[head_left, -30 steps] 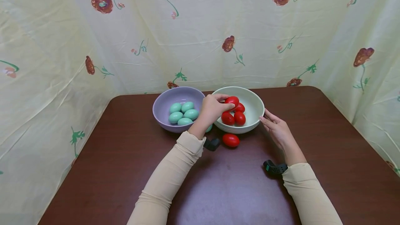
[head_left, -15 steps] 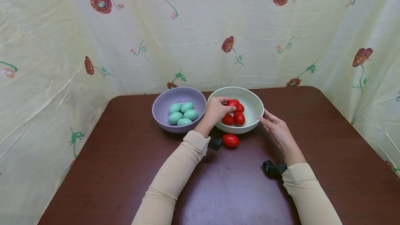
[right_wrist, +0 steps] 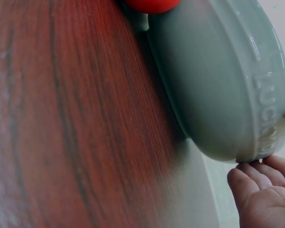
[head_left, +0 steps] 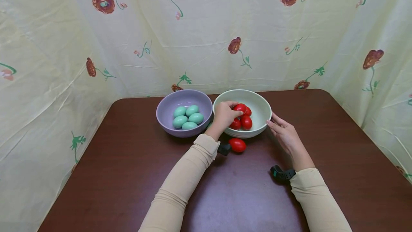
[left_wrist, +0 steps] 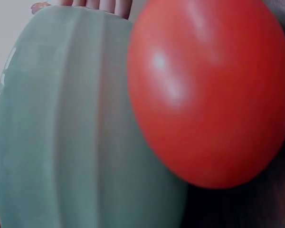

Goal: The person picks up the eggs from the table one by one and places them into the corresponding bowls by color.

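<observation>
My left hand (head_left: 224,115) reaches into the pale green bowl (head_left: 262,108) and pinches a red egg (head_left: 240,108) between thumb and fingers, low among several other red eggs (head_left: 246,122). My right hand (head_left: 285,133) rests against the bowl's right side, its fairly straight fingers (right_wrist: 256,175) touching the outer wall near the rim. On the table before the bowl lies a loose red egg (head_left: 237,145), which looms large beside the bowl wall (left_wrist: 80,118) in the left wrist view. The left hand hides part of the bowl's near left rim.
A purple bowl (head_left: 165,114) holding several mint-green eggs (head_left: 196,118) stands just left of the green bowl. Behind the left wrist, a mint egg (head_left: 209,126) is mostly hidden. A flowered curtain (head_left: 199,35) hangs behind the brown table (head_left: 128,160).
My left hand has lowered the pinched red egg a little, down and to the right, onto the other red eggs in the green bowl. My right hand has stayed at the bowl's side.
</observation>
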Motion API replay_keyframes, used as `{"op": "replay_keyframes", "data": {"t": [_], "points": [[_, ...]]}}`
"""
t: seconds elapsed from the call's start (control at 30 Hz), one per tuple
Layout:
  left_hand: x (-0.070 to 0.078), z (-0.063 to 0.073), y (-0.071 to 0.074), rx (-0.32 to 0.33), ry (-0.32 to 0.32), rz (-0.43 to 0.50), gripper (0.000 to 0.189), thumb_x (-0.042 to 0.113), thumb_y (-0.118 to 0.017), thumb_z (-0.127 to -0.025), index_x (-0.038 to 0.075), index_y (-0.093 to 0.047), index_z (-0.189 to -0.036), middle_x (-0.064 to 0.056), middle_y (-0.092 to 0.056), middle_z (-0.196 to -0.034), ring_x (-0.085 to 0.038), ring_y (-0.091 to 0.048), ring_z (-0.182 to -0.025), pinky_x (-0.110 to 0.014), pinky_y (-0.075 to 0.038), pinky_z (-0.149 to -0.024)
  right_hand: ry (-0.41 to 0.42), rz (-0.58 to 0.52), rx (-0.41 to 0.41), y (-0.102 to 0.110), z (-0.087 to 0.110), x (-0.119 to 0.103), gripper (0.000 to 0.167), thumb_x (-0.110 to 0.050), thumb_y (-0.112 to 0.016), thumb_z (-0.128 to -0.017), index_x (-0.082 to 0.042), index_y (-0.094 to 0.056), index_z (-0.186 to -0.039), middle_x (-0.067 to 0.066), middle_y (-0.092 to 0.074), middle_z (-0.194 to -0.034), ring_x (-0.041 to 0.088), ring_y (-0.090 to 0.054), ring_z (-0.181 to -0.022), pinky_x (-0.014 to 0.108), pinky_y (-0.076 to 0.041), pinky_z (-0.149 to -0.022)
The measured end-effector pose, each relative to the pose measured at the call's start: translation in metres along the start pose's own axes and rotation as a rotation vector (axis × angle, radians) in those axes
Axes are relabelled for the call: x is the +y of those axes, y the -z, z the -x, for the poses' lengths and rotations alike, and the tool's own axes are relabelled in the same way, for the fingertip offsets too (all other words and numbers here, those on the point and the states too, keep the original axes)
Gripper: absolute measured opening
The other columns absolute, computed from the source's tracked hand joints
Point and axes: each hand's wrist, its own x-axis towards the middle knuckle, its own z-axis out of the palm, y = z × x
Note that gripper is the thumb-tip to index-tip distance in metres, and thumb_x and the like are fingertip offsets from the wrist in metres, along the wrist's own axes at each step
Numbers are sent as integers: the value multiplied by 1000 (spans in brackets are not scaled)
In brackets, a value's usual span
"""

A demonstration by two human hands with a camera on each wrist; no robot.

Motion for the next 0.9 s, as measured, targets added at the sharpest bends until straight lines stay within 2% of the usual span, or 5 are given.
{"op": "replay_keyframes", "data": {"t": [0.4,0.9], "points": [[3,-1,-4,0,4,-126,36,14,-78,-85,10,-73,-120,-7,-74,-117,-22,-66,-108,-28,-54,-95,-4,-3,8,0,0,-1,75,-25,-59,-100,-7,-15,-158,11,-7,-167,24,-16,-153,36,-21,-120],[1,-1,-9,2,3,-176,36,11,-78,-84,10,-73,-120,-7,-74,-115,-22,-66,-104,-27,-56,-89,-22,10,21,-1,0,-1,75,-26,-59,-100,-8,-16,-158,9,-8,-167,23,-17,-153,36,-21,-120]]}}
